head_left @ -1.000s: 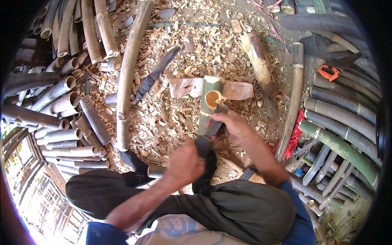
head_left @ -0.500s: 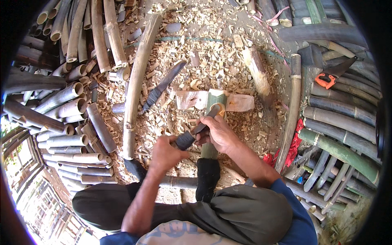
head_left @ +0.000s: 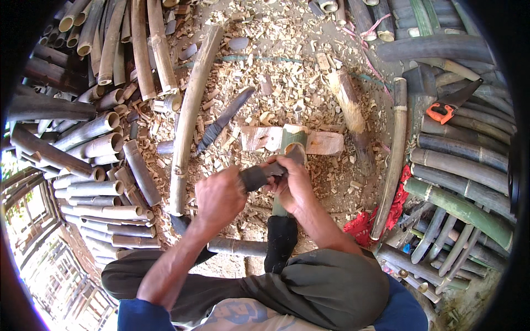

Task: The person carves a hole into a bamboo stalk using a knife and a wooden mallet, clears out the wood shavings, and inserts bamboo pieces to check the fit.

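A green bamboo piece (head_left: 279, 207) lies in front of me, its far end resting across a pale wooden block (head_left: 324, 143). A hollow with a light cut rim is open near that end. The tip of a dark-bladed knife (head_left: 255, 178) with a black-wrapped handle sits in the hollow. My right hand (head_left: 291, 186) is closed round the blade, close to the bamboo. My left hand (head_left: 221, 194), slightly blurred, is a fist at the butt of the handle. My foot in a black sock (head_left: 280, 243) rests at the bamboo's near end.
Wood chips cover the ground. A second wrapped-handle knife (head_left: 226, 118) lies beside a long bamboo pole (head_left: 193, 110). A chopped log (head_left: 351, 110) and another pole (head_left: 391, 160) lie right. An orange-handled saw (head_left: 452, 103) rests on stacked bamboo. Cut tubes (head_left: 91, 189) are piled left.
My left hand has shifted slightly left and up, from an extended thumb to a fist at the handle's end. The right hand still grips the blade. The whole view has shifted slightly.
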Demonstrator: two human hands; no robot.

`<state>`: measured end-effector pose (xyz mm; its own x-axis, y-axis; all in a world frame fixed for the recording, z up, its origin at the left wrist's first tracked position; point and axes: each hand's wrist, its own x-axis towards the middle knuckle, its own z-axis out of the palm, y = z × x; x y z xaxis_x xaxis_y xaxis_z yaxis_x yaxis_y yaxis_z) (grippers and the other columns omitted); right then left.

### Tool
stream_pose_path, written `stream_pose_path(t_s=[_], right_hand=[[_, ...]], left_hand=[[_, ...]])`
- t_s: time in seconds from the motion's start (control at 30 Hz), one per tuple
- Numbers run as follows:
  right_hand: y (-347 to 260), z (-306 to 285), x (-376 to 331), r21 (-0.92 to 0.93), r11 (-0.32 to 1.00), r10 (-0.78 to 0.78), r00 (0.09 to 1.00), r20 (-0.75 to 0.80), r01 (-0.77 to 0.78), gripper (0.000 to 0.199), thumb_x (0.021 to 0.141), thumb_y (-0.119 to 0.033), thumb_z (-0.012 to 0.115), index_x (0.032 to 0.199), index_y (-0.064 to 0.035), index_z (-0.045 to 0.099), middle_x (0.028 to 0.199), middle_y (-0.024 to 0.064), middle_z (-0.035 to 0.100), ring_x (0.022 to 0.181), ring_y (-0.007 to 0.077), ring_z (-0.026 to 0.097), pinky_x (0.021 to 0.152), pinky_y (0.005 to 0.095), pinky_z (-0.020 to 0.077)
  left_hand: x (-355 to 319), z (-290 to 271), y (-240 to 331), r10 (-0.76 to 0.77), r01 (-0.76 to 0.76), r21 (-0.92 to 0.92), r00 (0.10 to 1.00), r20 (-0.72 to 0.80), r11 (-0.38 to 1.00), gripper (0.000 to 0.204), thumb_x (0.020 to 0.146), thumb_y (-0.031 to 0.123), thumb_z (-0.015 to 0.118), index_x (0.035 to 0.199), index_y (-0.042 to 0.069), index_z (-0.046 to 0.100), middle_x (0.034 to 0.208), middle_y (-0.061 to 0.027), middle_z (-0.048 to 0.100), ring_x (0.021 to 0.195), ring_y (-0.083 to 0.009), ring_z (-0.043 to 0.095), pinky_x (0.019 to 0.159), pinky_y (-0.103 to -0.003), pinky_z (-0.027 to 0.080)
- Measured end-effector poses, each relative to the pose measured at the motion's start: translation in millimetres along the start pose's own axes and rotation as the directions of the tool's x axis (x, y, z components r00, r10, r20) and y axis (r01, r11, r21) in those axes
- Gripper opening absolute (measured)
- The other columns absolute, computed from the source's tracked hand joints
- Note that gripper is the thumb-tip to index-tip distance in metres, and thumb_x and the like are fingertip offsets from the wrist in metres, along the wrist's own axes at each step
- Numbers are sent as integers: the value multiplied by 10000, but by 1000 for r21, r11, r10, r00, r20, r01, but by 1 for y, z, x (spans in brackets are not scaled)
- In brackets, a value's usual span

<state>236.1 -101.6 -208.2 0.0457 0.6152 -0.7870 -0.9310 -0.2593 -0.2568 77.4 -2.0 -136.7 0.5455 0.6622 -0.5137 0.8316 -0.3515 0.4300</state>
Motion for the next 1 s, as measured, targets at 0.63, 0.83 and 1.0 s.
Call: stream_pose_path(t_s=[0.63, 0.83, 1.0], right_hand=[[8, -4, -20, 438, 892, -4, 968, 251, -110, 272, 1048, -214, 600, 1138, 42, 618, 981, 172, 711, 916, 278, 741, 777, 369, 666], [-19, -28, -21, -274, 930, 239, 969, -54, -245, 253, 1006, -200, 585, 1024, 53, 592, 837, 200, 719, 588, 287, 717, 493, 395, 614], [-65, -46, -16, -840, 501, 192, 973, -127, -208, 273, 963, -253, 597, 959, 16, 642, 780, 110, 679, 505, 205, 643, 395, 343, 525]], left_hand=[[70, -103, 87, 124, -490, 555, 813, 569, 672, 220, 814, 215, 817, 935, 44, 747, 916, -151, 738, 778, -264, 744, 615, -397, 604], [-13, 10, 24, -253, 231, 105, 856, 451, 967, 380, 771, 224, 773, 1038, -35, 695, 962, -242, 740, 902, -363, 747, 816, -462, 595], [-61, 146, 74, -283, 325, -480, 946, 160, 815, 327, 784, 171, 754, 904, -112, 644, 828, -341, 696, 817, -491, 723, 749, -542, 593]])
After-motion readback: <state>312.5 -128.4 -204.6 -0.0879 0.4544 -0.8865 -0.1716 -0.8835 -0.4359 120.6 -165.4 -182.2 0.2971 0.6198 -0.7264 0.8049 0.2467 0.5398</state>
